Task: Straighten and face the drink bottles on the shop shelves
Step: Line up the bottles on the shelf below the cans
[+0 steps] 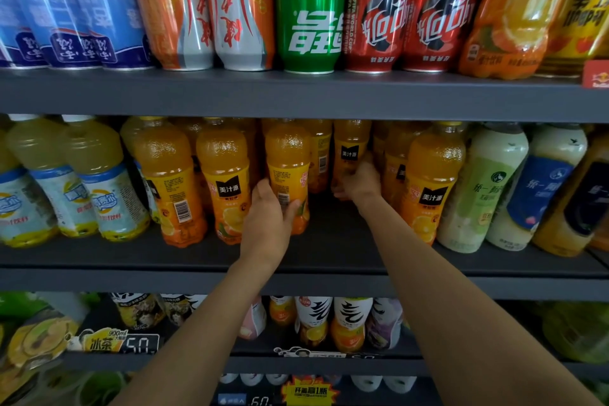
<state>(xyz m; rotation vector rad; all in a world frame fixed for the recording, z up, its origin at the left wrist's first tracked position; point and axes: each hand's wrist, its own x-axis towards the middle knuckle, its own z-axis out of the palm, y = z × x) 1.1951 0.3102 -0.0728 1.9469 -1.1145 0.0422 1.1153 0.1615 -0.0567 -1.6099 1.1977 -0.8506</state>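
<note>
On the middle shelf an orange juice bottle stands upright at the front of its row, barcode side facing out; the left hand grips its lower part, fingers curled round it. Just to the right and further back, the right hand holds a second orange bottle, fingers wrapped round it; green and red cans stand on the shelf above.

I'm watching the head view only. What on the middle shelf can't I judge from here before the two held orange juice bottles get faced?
- Right hand: fingers hidden behind the rear orange bottle; grip unclear, head view.
- Left hand covers the front orange bottle lower label.
- Bottle caps: cut off by the upper shelf edge.
- Back-row bottles: hidden by front ones.
- Price tags below: blurred.
</note>
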